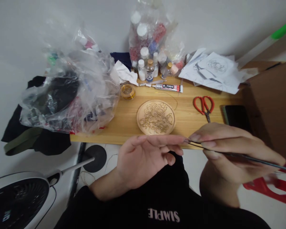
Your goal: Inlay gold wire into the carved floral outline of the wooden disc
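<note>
Left hand (143,157): palm up, fingers loosely open, fingertips meeting the tool tip; best held steady.
Round wooden disc with engraved flower pattern (156,117): flat on the board, just beyond both hands.
Right hand (231,152): pinching thin dark metal tweezers (240,156); light grip advisable.

Wooden board (124,122) with disc (155,117), scissors (204,106)

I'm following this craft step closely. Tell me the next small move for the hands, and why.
Probably bring the tweezers forward to the round wooden disc. The right hand pinches them, tips meeting the left hand fingertips, and both hands hover short of the disc's patterned face.
</note>
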